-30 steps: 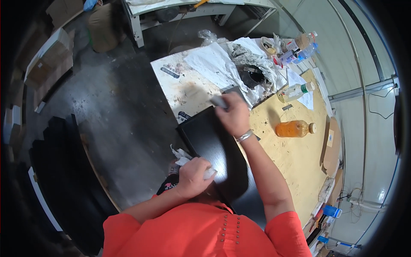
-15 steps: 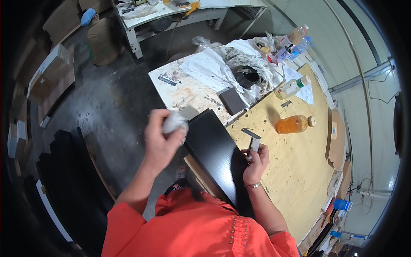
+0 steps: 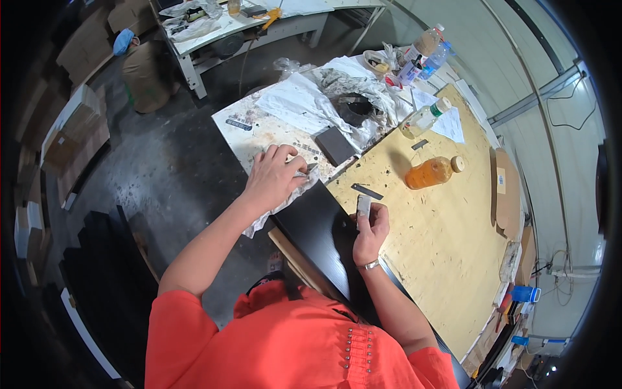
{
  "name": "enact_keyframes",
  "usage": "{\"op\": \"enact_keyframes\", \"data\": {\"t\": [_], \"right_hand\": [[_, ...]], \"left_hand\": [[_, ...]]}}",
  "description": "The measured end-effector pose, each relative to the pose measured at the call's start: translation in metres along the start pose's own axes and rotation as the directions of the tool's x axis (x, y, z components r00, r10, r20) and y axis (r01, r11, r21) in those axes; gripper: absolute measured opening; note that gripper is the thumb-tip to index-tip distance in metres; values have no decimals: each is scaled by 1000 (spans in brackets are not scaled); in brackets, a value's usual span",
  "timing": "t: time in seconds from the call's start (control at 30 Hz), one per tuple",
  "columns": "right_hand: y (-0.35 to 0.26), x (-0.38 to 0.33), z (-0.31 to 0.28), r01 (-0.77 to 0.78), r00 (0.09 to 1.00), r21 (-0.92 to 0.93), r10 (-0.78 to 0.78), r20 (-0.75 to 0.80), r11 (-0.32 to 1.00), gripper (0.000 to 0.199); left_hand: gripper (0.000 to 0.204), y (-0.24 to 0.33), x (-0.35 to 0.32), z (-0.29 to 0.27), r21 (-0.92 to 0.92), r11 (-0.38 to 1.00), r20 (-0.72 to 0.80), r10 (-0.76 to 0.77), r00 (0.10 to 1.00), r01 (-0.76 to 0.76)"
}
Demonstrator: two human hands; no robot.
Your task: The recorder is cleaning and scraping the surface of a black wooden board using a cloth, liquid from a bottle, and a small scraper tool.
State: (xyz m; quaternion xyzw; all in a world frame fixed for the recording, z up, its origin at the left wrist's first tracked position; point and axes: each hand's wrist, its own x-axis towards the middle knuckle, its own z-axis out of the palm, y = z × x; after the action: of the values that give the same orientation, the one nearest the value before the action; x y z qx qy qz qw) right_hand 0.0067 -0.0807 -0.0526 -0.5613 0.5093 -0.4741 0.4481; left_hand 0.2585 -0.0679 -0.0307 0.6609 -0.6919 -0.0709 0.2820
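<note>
My left hand [image 3: 275,176] is at the far end of a long black board [image 3: 314,223]. Its fingers are curled on a white cloth [image 3: 299,192], part of which hangs down over the board's left edge. The board lies along the front of the table, close to my body. Above the board's right side, my right hand [image 3: 371,235] grips a small pale grey block [image 3: 363,206] between thumb and fingers. Just beyond that block, a thin dark strip [image 3: 367,191] lies on the yellowish tabletop [image 3: 434,259].
A dark block [image 3: 335,145] sits by crumpled plastic holding a black container [image 3: 355,109]. An orange-liquid bottle [image 3: 430,174] lies on its side; a clear bottle [image 3: 424,118] is farther back. Stacked black boards [image 3: 103,279] stand at left. A crouching person [image 3: 148,74] is far left.
My left hand has come down onto the board's far end, and the bunched white cloth now spreads and hangs over the edge. My right hand still holds the block. The whole view has shifted slightly.
</note>
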Motion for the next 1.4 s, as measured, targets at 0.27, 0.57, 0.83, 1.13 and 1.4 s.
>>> {"op": "enact_keyframes", "data": {"t": [0.27,0.57,0.83,1.13,1.4], "right_hand": [[6,5,1,-5,998,94,11,-62,996,17],[-1,0,2,62,994,-32,-64,-87,998,18],[2,0,5,12,991,51,-5,-136,999,17],[-5,1,4,-22,984,2,22,-176,1000,16],[-8,-3,5,-68,975,-30,60,-214,997,16]], "left_hand": [[36,15,-30,-3,43,992,-33,-118,993,119],[31,3,-5,3,-21,990,3,-136,991,136],[23,-81,75,20,-139,989,-73,-71,995,60],[24,-94,68,3,-109,975,-80,186,979,-194],[17,-85,34,-20,-235,897,76,402,913,-375]]}}
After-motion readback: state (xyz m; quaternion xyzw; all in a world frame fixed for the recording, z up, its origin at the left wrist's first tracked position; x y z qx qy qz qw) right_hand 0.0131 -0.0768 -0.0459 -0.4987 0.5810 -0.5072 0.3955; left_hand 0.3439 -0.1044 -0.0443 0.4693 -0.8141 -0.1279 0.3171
